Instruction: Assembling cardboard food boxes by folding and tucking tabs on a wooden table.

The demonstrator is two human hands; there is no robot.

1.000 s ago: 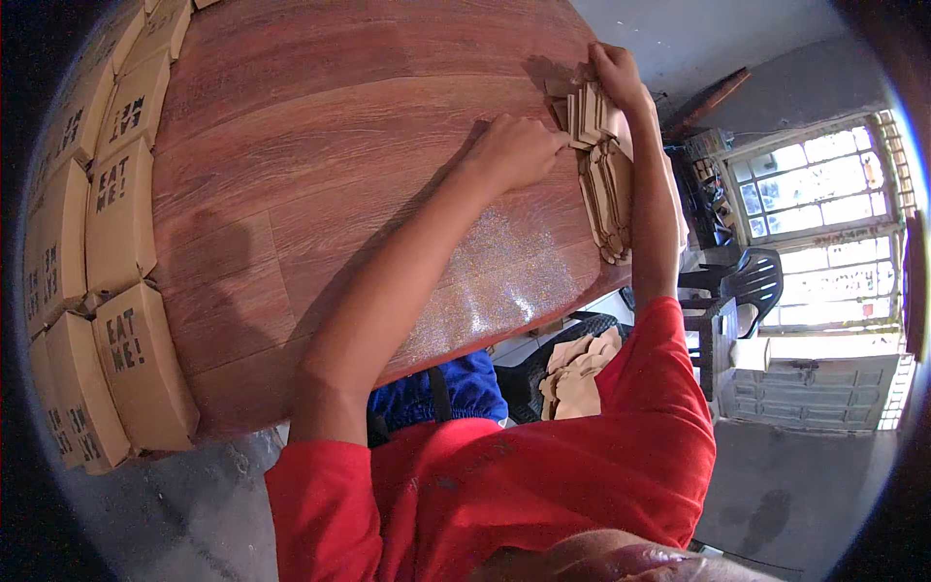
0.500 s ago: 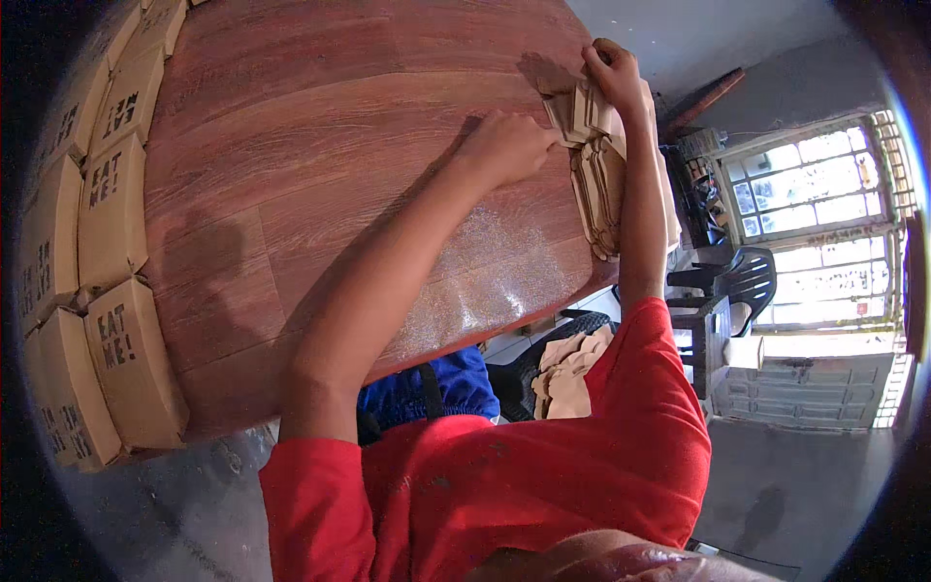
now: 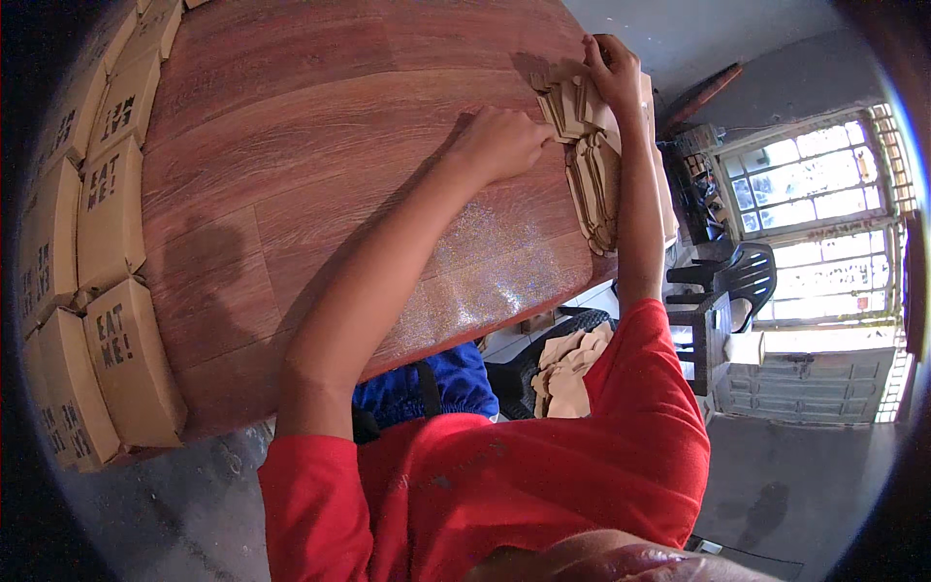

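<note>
Flat cardboard pieces (image 3: 593, 189) lie in two bunches at the right end of your table (image 3: 339, 126). Reading the view as a clock, one bunch is fanned at 1 o'clock, the other layered at 2 o'clock. Your left hand (image 3: 502, 143), just past 12 o'clock, has curled fingers, a fingertip close to the edge of the upper bunch; I cannot tell whether it pinches a piece. Your right hand (image 3: 616, 73), at 1 o'clock, bends over that bunch's far side, thumb apart from the fingers; whether it grasps anything, I cannot tell either.

As for your progress, the shaped, closed-looking boxes (image 3: 109, 209) set in rows from 8 to 10 o'clock appear done. The bunches by your hands appear unformed, none of them box-shaped. More loose cardboard (image 3: 572, 373) rests at 4 o'clock on a black chair (image 3: 512, 378), also flat by its look. I judge plenty finished and plenty left, though overlapping layers hide any count.
</note>
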